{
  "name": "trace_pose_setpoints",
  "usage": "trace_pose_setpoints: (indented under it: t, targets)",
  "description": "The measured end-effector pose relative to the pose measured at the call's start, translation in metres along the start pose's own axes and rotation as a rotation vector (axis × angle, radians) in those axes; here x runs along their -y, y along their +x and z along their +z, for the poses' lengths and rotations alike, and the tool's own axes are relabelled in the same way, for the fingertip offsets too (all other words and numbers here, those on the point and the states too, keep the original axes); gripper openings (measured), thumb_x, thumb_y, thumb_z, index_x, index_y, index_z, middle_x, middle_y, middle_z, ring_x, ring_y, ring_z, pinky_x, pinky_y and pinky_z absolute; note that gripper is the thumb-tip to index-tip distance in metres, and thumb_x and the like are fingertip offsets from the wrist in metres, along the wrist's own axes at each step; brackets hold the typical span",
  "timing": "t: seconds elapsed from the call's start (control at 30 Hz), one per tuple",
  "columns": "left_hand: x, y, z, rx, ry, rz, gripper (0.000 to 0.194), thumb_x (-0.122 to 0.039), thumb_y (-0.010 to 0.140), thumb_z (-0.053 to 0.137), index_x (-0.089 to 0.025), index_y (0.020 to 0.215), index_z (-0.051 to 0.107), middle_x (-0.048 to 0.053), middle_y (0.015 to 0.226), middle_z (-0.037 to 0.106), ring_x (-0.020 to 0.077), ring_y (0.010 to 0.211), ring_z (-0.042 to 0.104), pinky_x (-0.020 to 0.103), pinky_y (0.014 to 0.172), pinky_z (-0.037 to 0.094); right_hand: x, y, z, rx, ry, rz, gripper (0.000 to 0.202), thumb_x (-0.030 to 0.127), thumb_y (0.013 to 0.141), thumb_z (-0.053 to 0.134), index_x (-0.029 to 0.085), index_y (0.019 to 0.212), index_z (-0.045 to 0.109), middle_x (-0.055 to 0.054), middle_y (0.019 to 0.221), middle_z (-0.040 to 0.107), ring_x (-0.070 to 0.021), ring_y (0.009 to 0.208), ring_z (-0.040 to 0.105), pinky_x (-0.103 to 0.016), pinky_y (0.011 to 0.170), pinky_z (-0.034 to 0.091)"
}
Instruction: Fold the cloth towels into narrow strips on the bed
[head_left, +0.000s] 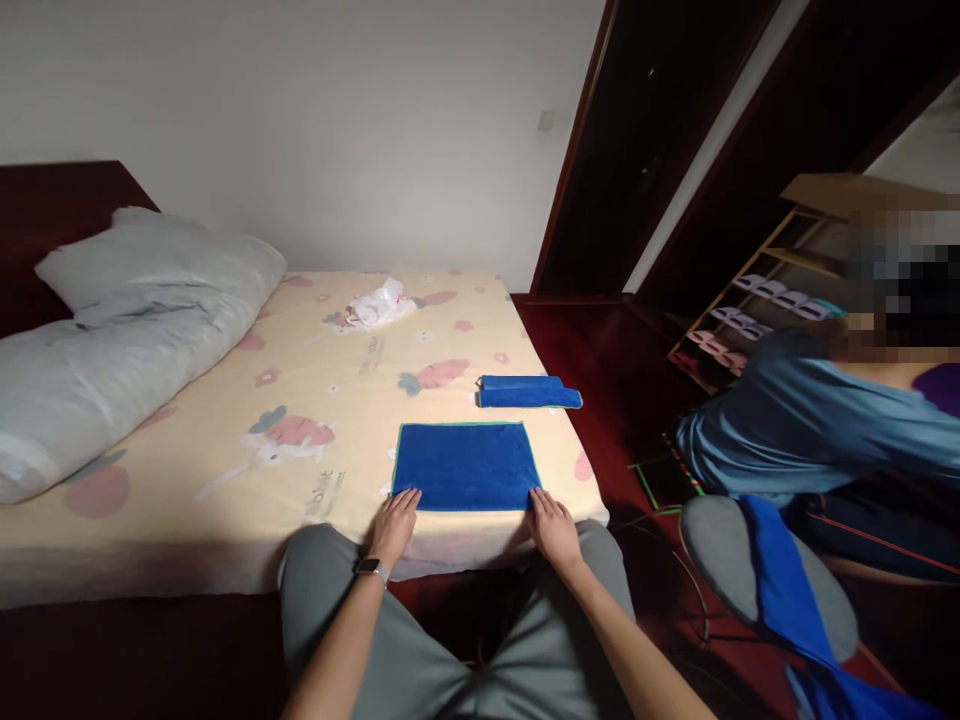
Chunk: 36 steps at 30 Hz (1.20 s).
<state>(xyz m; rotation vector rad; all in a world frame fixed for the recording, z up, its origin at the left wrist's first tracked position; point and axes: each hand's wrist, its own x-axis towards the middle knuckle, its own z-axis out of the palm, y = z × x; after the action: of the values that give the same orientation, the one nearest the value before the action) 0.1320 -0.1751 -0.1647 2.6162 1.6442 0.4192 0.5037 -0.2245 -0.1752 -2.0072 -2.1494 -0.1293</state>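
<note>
Spread flat on patterned bedsheet (202, 425), by near edge of bed: flat blue cloth (469, 465), green-edged. Laid on its 8 o'clock corner, left hand (395, 524); on its 4 o'clock corner, right hand (553, 526). Fingers of both extended, close together on cloth; undersides hidden, cannot tell if pinching. From cloth: at 1 o'clock, just beyond, apart, folded blue cloth (525, 392); at 11, crumpled white bag (381, 303); at 10, grey quilt (142, 350); at 3, past bed, person in blue top (772, 420).
</note>
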Motion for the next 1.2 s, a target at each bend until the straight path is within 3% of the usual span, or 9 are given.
trace_pose_setpoints:
  t: [0.1, 0.23, 0.53, 0.63, 0.77, 0.87, 0.97, 1.1, 1.2]
  targets:
    - [0.004, -0.002, 0.000, 0.030, -0.004, 0.008, 0.057, -0.006, 0.087, 0.037, -0.020, 0.140, 0.054, 0.007, 0.143, 0.057, 0.0192, 0.133, 0.051, 0.040, 0.115, 0.037, -0.004, 0.012, -0.006, 0.050, -0.050, -0.065, 0.051, 0.006, 0.087, 0.043, 0.013, 0.135, 0.057, -0.018, 0.138, 0.058, -0.0280, 0.125, 0.056, -0.042, 0.104, 0.042]
    - [0.010, -0.007, -0.006, 0.071, -0.008, 0.022, 0.059, -0.004, 0.086, 0.035, -0.019, 0.141, 0.052, 0.008, 0.146, 0.054, 0.0187, 0.135, 0.049, 0.040, 0.116, 0.035, -0.016, 0.020, -0.007, 0.055, -0.034, -0.126, 0.051, 0.004, 0.085, 0.044, 0.016, 0.132, 0.060, -0.016, 0.132, 0.063, -0.0275, 0.120, 0.061, -0.040, 0.097, 0.048]
    - [0.007, -0.022, -0.019, 0.168, -0.054, 0.066, 0.058, -0.002, 0.083, 0.039, -0.021, 0.134, 0.059, 0.007, 0.140, 0.059, 0.0188, 0.130, 0.054, 0.039, 0.113, 0.041, -0.036, -0.002, -0.016, 0.034, 0.057, -0.208, 0.048, 0.007, 0.086, 0.045, 0.018, 0.130, 0.061, -0.013, 0.134, 0.063, -0.0273, 0.123, 0.058, -0.041, 0.097, 0.048]
    - [0.010, -0.021, -0.022, 0.147, -0.153, 0.021, 0.058, -0.001, 0.080, 0.041, -0.021, 0.131, 0.061, 0.006, 0.138, 0.061, 0.0173, 0.128, 0.056, 0.037, 0.113, 0.042, -0.036, -0.004, -0.021, 0.050, 0.180, -0.148, 0.045, 0.009, 0.086, 0.046, 0.017, 0.128, 0.063, -0.012, 0.132, 0.064, -0.0263, 0.123, 0.058, -0.040, 0.100, 0.048]
    - [0.019, -0.017, -0.025, 0.064, -0.337, -0.145, 0.047, -0.003, 0.078, 0.048, -0.021, 0.116, 0.069, 0.006, 0.130, 0.067, 0.0172, 0.119, 0.062, 0.035, 0.107, 0.047, -0.040, 0.001, -0.024, 0.069, 0.484, 0.020, 0.041, 0.016, 0.086, 0.047, 0.018, 0.122, 0.066, -0.011, 0.126, 0.067, -0.0235, 0.117, 0.063, -0.037, 0.103, 0.047]
    - [0.025, -0.015, -0.025, -0.029, -0.452, -0.225, 0.029, -0.010, 0.081, 0.054, -0.022, 0.100, 0.072, 0.006, 0.117, 0.072, 0.0183, 0.112, 0.065, 0.036, 0.104, 0.049, -0.048, 0.008, -0.024, 0.114, 0.709, 0.150, 0.036, 0.026, 0.087, 0.047, 0.022, 0.115, 0.069, -0.009, 0.118, 0.071, -0.0244, 0.107, 0.067, -0.038, 0.096, 0.051]
    - [0.029, -0.014, -0.022, -0.077, -0.520, -0.326, 0.023, -0.023, 0.085, 0.055, -0.022, 0.102, 0.071, 0.006, 0.103, 0.074, 0.0190, 0.099, 0.069, 0.035, 0.094, 0.053, -0.055, 0.018, -0.020, 0.138, 0.874, 0.236, 0.035, 0.037, 0.086, 0.049, 0.020, 0.108, 0.071, -0.008, 0.105, 0.075, -0.0250, 0.096, 0.069, -0.037, 0.087, 0.054]
    - [0.033, -0.007, -0.011, -0.107, -0.595, -0.484, 0.037, -0.042, 0.087, 0.054, -0.021, 0.115, 0.065, 0.003, 0.083, 0.072, 0.0188, 0.077, 0.070, 0.033, 0.076, 0.057, -0.056, 0.037, -0.012, 0.099, 0.885, 0.336, 0.038, 0.045, 0.083, 0.050, 0.017, 0.099, 0.071, -0.007, 0.090, 0.075, -0.0232, 0.084, 0.070, -0.033, 0.077, 0.054]
    - [0.033, 0.002, -0.002, -0.238, -0.675, -0.556, 0.042, -0.048, 0.084, 0.055, -0.017, 0.112, 0.063, 0.008, 0.093, 0.073, 0.0211, 0.087, 0.071, 0.034, 0.081, 0.056, -0.053, 0.050, -0.005, 0.073, 0.825, 0.388, 0.039, 0.049, 0.085, 0.046, 0.019, 0.090, 0.070, -0.007, 0.083, 0.074, -0.0231, 0.079, 0.069, -0.032, 0.073, 0.052]
